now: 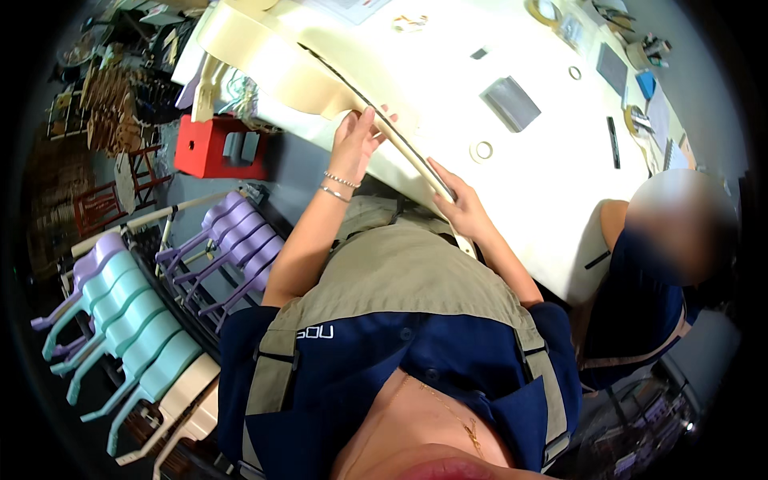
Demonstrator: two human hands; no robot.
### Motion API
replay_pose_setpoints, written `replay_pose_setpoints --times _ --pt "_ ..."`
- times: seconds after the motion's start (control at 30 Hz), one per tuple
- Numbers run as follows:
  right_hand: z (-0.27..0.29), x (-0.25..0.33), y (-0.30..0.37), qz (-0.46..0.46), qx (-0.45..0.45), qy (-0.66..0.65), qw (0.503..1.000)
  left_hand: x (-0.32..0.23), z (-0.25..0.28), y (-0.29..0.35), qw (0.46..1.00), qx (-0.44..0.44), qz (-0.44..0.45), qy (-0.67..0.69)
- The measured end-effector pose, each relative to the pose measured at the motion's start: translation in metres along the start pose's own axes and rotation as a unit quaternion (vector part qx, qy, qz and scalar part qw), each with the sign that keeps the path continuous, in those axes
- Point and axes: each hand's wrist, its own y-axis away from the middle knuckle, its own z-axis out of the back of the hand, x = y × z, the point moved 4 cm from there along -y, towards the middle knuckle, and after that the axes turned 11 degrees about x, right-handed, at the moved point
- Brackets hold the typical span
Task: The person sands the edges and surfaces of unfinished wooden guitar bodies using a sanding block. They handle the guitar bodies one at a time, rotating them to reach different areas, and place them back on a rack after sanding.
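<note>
A cream, unpainted-looking guitar point(276, 60) lies on its side across the white table's near edge, its body at the far left. Its neck, with a dark fretboard edge, slants toward my waist at the right. My left hand point(358, 138) holds the neck close to where it joins the body, fingers reaching round behind it. Farther down, near the headstock point(466, 244), my right hand point(464, 204) grips the neck with the thumb on the near side and fingers over the dark edge. The guitar hides part of both hands' fingers.
The white table point(432, 64) bears a grey block point(510, 104), a tape roll point(482, 151) and a black marker point(614, 142). A co-worker point(640, 312) sits at the right. Racks of purple and turquoise guitars point(144, 320) and a red stool point(220, 148) stand at the left.
</note>
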Motion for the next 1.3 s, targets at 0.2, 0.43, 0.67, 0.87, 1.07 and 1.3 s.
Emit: replay_pose_setpoints --times 0.2,0.43,0.67,0.87,1.07,1.3 --pt "-0.010 0.051 0.023 0.106 -0.093 0.204 0.969 -0.033 -0.005 0.033 0.989 0.101 -0.069 0.082" --pt "-0.057 0.076 0.011 0.322 -0.198 0.445 0.812 -0.069 0.024 0.103 0.969 0.186 -0.147 0.064" --pt "-0.105 0.086 -0.010 0.344 -0.159 0.438 0.815 -0.079 0.057 0.169 0.964 0.132 -0.225 0.059" --pt "-0.135 0.105 -0.021 0.291 -0.109 0.435 0.845 -0.078 0.075 0.208 0.967 0.047 -0.247 0.045" --pt "-0.141 0.097 -0.039 0.278 -0.033 0.367 0.887 -0.085 0.075 0.223 0.971 -0.049 -0.234 0.025" --pt "-0.135 0.081 -0.054 0.200 0.078 0.240 0.947 -0.074 0.073 0.241 0.966 -0.138 -0.174 -0.130"
